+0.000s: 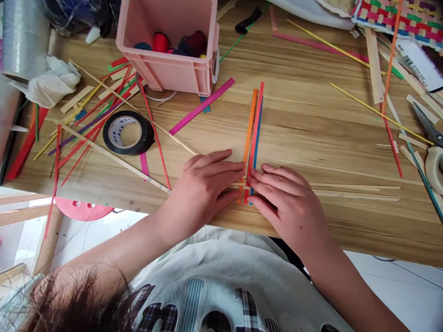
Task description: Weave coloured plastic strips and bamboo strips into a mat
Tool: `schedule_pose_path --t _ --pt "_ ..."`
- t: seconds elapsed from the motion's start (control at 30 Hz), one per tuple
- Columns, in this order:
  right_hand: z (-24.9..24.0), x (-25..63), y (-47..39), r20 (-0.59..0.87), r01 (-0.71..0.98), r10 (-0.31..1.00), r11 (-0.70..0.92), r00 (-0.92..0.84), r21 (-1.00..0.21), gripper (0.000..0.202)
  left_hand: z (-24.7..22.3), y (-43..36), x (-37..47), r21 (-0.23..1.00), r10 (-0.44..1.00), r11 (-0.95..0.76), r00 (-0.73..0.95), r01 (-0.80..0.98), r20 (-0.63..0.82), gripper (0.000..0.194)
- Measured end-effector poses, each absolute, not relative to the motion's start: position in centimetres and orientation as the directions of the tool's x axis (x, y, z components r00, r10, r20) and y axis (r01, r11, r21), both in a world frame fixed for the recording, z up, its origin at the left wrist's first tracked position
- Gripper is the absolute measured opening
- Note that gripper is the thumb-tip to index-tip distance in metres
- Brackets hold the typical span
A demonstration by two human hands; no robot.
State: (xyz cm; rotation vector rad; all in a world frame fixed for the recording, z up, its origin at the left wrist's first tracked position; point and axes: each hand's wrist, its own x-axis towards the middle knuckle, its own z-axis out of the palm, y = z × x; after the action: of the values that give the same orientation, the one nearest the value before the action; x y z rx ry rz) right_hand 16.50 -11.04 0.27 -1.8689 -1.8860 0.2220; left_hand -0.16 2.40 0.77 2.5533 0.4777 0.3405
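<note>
Near the table's front edge, an orange strip [250, 127], a red strip [256, 124] and a blue strip [258, 133] stand side by side, pointing away from me. Thin pale wooden strips [356, 191] cross them low down and run out to the right. My left hand [209, 184] lies flat with fingers stretched over the crossing, its fingertips at the orange strip. From the other side, my right hand [287, 196] rests with extended fingers, tips touching the red and blue strips. Parts of the crossing are hidden beneath the fingers.
A roll of black tape [147, 133] lies left among loose coloured strips [104, 106]. Behind stands a pink bin [173, 74] holding spools. Scissors [427, 122], a white tape roll [434, 170] and a woven colourful piece [398, 20] are at the right.
</note>
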Motion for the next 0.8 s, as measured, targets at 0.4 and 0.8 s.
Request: schedule_pose_path --t 0.4,0.8 --pt "0.36 16.51 -11.38 0.176 0.898 0.983 0.026 0.058 -0.439 0.024 1.02 2.05 0.09 0.532 0.424 -0.789 0.899 0.307 0.112 0.027" --pt "0.28 17.02 -11.33 0.250 0.833 0.955 0.009 0.156 -0.553 0.033 0.67 2.06 0.21 0.523 0.417 -0.807 0.892 0.275 0.175 0.028"
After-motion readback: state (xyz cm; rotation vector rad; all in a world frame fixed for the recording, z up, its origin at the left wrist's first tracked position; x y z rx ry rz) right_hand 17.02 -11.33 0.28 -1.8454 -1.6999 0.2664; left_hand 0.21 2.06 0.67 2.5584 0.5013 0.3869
